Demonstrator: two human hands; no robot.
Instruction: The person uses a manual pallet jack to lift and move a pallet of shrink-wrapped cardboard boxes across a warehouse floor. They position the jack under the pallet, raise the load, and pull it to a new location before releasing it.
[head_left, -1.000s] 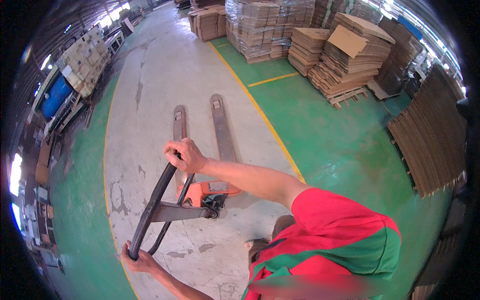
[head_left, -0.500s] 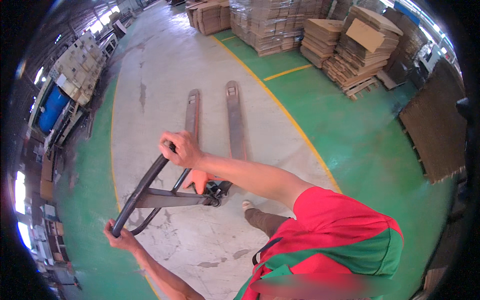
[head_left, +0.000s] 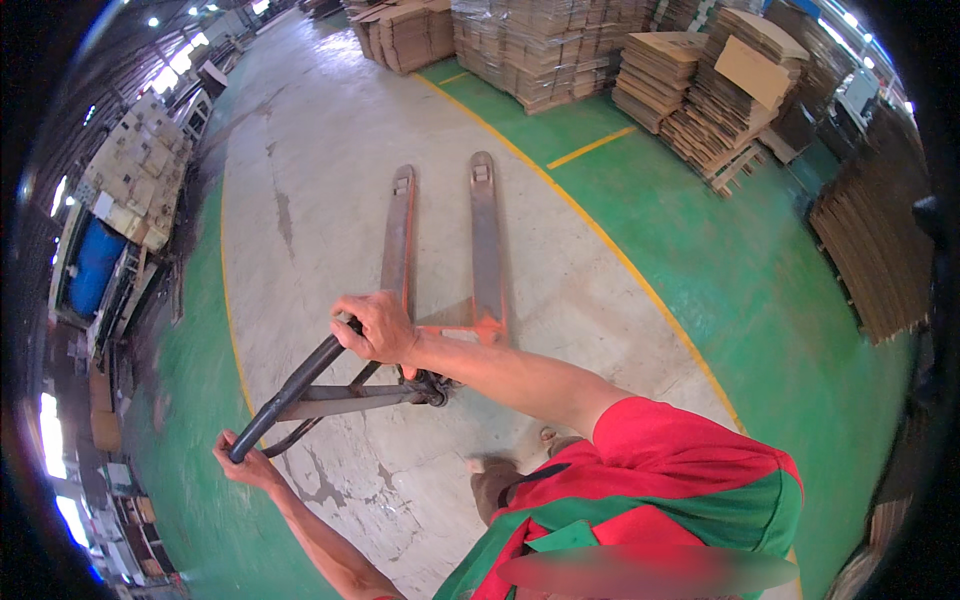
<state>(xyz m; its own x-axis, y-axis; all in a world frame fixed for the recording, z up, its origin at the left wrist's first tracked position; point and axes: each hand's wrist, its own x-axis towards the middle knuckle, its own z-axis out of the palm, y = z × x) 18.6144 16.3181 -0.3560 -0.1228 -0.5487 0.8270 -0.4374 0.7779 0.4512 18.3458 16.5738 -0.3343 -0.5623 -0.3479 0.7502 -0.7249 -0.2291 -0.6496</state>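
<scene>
Handle (head_left: pixel 287 394) gripped by left hand (head_left: pixel 250 465) at its left end and right hand (head_left: pixel 382 328) at its right, fingers (head_left: pixel 352 304) curled round; forks (head_left: pixel 486 245) beyond it best kept in line by even pressure.

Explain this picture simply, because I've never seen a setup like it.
There is no robot here: you look down through a fisheye camera, which bends straight edges, worn on the head of a person in a red and green shirt. The bare left hand grips the lower end of a black handle bar, and the right hand grips its upper end. That bar belongs to a hand pallet truck, whose two forks point away over the grey floor. Past a yellow line, stacks of flattened cardboard stand on the green side.
</scene>
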